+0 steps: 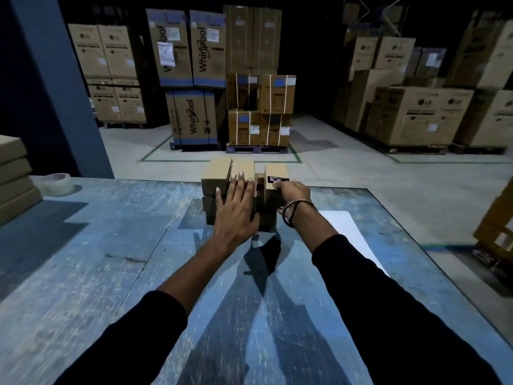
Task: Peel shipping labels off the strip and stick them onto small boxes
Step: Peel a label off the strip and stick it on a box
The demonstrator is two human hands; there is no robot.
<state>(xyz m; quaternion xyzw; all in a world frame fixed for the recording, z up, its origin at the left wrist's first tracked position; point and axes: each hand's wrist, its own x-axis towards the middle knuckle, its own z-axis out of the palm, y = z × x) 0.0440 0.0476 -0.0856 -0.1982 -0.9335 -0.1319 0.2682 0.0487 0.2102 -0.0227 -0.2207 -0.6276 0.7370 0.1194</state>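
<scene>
Left hand [234, 211] flat, fingers straight, against the stacked small boxes [216, 176] at the worktop's [111, 273] far edge; right hand [294, 191] grips the labelled box [276, 173] beside them.

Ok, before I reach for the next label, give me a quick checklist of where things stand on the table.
1. Label on the right-hand box: a dark label sits on its top face. Ok.
2. Label pressed flat: the right hand rests at the label's edge, fingertips hidden. Cannot tell.
3. Stack steadied: the left hand lies flat, fingers straight, against the stack of small boxes. Ok.
4. Other boxes labelled: no label shows on the tops of the left-hand boxes. Not ok.
5. Label supply: a white sheet lies on the table right of the stack; whether labels remain on it is unclear. Cannot tell.
</scene>
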